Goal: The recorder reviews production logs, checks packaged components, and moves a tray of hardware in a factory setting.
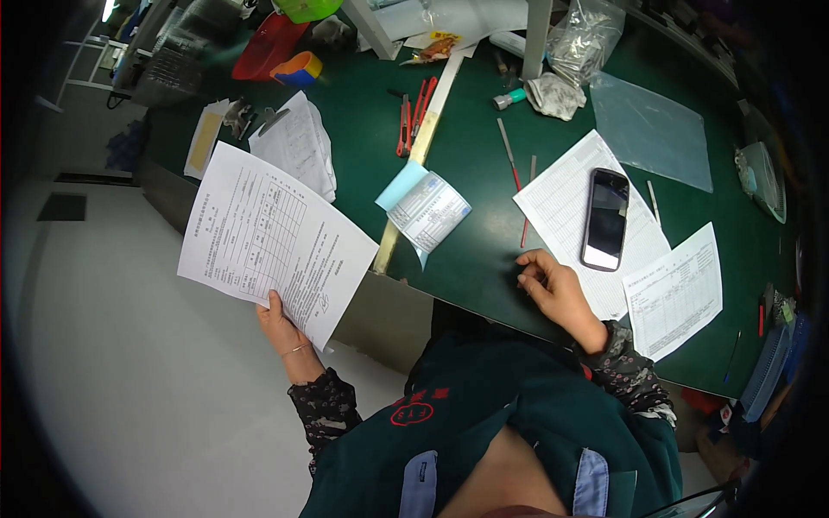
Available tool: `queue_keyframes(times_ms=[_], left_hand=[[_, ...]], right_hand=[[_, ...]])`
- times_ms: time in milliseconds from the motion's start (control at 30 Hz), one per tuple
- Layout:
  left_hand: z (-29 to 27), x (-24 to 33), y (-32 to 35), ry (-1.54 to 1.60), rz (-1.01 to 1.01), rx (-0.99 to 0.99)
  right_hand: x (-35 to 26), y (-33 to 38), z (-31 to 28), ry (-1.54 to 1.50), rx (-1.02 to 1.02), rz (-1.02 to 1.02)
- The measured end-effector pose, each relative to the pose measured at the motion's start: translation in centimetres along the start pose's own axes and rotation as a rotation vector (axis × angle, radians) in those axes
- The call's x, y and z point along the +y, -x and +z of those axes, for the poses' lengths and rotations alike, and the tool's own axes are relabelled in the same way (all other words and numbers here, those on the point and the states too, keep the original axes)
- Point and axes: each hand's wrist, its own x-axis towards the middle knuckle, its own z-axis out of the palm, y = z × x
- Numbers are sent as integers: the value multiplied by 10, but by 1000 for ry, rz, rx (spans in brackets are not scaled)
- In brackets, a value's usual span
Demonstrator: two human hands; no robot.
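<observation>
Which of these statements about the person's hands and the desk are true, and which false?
1. The left hand holds a printed sheet off the table edge. True.
2. The right hand holds the phone. False: it rests loosely curled on the green table, beside the smartphone.
3. The smartphone lies on a printed form. True.
4. The smartphone's screen is lit. False: it is dark.
5. The red-handled cutters lie in the right hand. False: they lie far up the table.
</observation>
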Motion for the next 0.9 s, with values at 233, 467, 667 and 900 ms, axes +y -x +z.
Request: queue_keyframes(times_ms=[233,467,667,900], left_hand=[[-29,22,-55,-46,-53,-54],[-42,23,-91,11,-109,-99],[-34,17,-105,28,-154,-98],[-28,10,-88,17,-169,-64]], right_hand=[[-42,-78,60,375,238,-264],[-38,-114,75,49,35,45],[-45,-106,46,-359,163,134],[-67,-162,2,557,420,-211]])
